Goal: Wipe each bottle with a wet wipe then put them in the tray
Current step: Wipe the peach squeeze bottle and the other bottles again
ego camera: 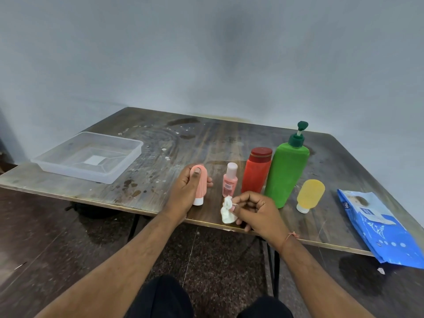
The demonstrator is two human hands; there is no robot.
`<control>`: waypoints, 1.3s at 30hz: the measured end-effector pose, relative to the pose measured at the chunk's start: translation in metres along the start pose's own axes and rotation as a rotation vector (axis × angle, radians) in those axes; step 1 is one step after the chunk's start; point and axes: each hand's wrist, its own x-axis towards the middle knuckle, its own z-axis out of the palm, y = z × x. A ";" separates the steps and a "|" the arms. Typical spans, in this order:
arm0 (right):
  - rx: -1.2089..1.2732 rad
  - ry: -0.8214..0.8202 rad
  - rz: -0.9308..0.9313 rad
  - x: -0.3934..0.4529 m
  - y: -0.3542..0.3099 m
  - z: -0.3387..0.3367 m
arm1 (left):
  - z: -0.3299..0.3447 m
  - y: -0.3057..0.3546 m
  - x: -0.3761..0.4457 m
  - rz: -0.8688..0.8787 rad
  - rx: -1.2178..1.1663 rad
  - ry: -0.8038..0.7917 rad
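My left hand (184,191) grips a salmon-pink squeeze tube (200,188) with a white cap, standing cap-down on the table. My right hand (257,211) pinches a crumpled white wet wipe (227,211) just right of the tube, near the table's front edge. Behind the wipe stands a small pink bottle (229,180). To its right stand a red bottle (257,171) and a tall green pump bottle (286,171). A yellow squeeze tube (309,195) stands cap-down further right. A clear plastic tray (57,161) sits at the far left with nothing in it.
A blue pack of wet wipes (378,228) lies at the table's right front corner, overhanging the edge. The wooden table (160,145) is stained and spotted. A grey wall stands behind it. My knees show below the front edge.
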 end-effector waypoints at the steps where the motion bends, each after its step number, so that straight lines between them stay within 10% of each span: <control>1: 0.003 0.011 -0.013 0.003 0.000 0.009 | 0.000 0.000 -0.001 -0.010 -0.039 -0.007; 22: -0.558 0.159 -0.575 0.038 0.015 0.057 | -0.008 -0.011 0.001 -0.033 -0.170 -0.251; 39: -0.562 0.233 -0.606 0.034 0.011 0.058 | -0.003 0.000 -0.007 -0.004 0.063 -0.329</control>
